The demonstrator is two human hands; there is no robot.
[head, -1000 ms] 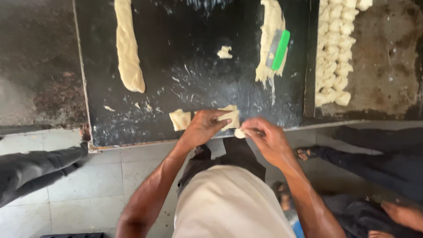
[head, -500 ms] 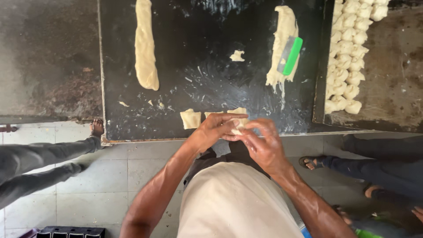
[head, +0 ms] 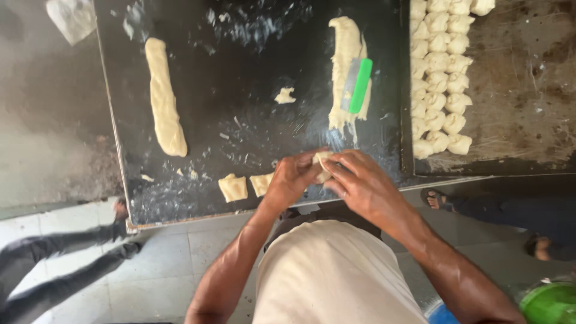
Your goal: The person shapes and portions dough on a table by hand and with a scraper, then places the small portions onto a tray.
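Note:
Both of my hands meet over the near edge of a black worktop (head: 252, 72). My left hand (head: 293, 178) and my right hand (head: 360, 183) fold around one small piece of pale dough (head: 321, 163), which shows only between the fingers. Two cut dough squares (head: 233, 187) lie on the worktop just left of my left hand. A long dough log (head: 163, 99) rests at the far left. Another dough strip (head: 343, 66) lies ahead of my hands with a green-handled scraper (head: 358, 85) on it.
A dark tray (head: 522, 108) on the right carries several shaped dough pieces (head: 441, 66) in rows. A dough scrap (head: 285, 95) lies mid-worktop. Another person's legs (head: 54, 264) stand at lower left, a sandalled foot (head: 438, 198) at right. A green tub (head: 549, 303) sits bottom right.
My hands have closed together around the dough piece and risen slightly off the worktop edge. The camera has shifted, so the worktop now sits further right in view.

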